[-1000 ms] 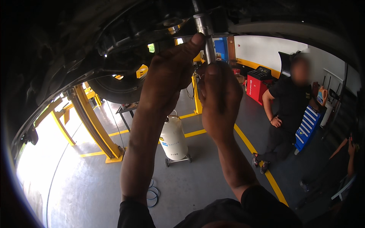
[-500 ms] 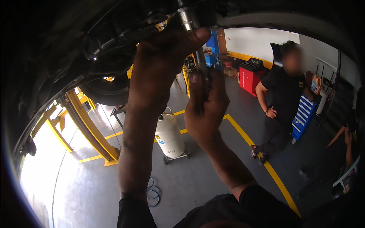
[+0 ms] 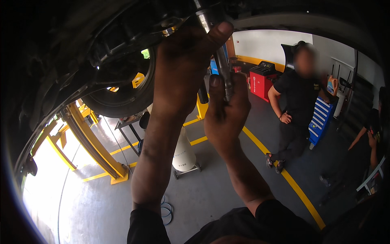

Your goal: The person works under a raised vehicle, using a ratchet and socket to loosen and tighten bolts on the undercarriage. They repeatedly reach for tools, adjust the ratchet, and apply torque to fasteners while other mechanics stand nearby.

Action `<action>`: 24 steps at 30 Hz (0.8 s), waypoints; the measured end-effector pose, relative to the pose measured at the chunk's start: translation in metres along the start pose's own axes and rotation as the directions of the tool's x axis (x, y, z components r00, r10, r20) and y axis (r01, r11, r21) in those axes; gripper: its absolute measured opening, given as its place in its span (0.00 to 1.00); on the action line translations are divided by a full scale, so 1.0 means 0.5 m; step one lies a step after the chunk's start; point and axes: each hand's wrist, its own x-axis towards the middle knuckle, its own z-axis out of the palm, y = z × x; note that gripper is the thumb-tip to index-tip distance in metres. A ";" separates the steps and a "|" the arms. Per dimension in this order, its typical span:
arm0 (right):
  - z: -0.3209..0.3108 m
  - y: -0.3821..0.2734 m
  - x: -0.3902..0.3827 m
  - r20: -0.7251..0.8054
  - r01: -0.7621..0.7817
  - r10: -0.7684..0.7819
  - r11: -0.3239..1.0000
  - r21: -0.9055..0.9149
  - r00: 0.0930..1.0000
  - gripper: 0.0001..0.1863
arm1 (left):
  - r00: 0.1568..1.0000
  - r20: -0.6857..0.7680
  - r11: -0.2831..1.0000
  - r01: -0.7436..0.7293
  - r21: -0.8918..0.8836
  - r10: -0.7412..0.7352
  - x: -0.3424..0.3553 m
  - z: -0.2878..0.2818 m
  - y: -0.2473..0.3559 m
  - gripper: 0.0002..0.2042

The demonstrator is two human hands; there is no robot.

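Overhead, a metal socket wrench (image 3: 221, 63) reaches up at a tilt into the dark underside of a raised vehicle (image 3: 122, 36). Its shiny socket (image 3: 204, 20) is at the upper end; what it meets above is too dark to make out. My left hand (image 3: 178, 65) is closed around the upper part, thumb across it just below the socket, other fingers mostly hidden. Lower down, my right hand (image 3: 227, 110) grips the handle, thumb pointing up along it. A black tyre (image 3: 122, 103) hangs to the left of my left wrist.
Yellow lift posts (image 3: 91, 140) stand at left. Behind my forearms is a white wheeled tank (image 3: 185, 156), with coiled hose (image 3: 166, 213) on the floor. A person (image 3: 300, 89) stands at right by a blue tool cabinet (image 3: 321, 120); another person (image 3: 371, 130) is at the right edge. A red machine (image 3: 264, 81) stands farther back.
Both hands and the wrench's lower end have shifted a little to the right. The view has shifted too, showing more of the tyre. Both hands keep their hold.
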 end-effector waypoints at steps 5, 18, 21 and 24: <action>0.000 -0.001 0.001 0.193 -0.360 0.308 0.862 0.358 0.931 0.25 | 0.948 0.267 0.887 0.269 -0.376 -0.174 -0.005 -0.034 -0.008 0.22; 0.001 -0.002 -0.018 0.148 -0.337 0.303 0.859 0.385 0.941 0.26 | 0.974 0.202 0.978 0.137 -0.157 -0.104 -0.002 -0.024 0.004 0.20; 0.005 -0.030 -0.003 0.094 -0.396 0.391 0.834 0.384 0.916 0.27 | 0.949 0.288 0.922 0.222 -0.316 -0.129 -0.001 -0.042 -0.008 0.20; 0.000 0.004 0.001 -0.061 -0.127 0.136 0.983 0.134 0.989 0.26 | 0.995 0.088 0.990 0.060 -0.127 -0.049 -0.007 -0.012 0.019 0.20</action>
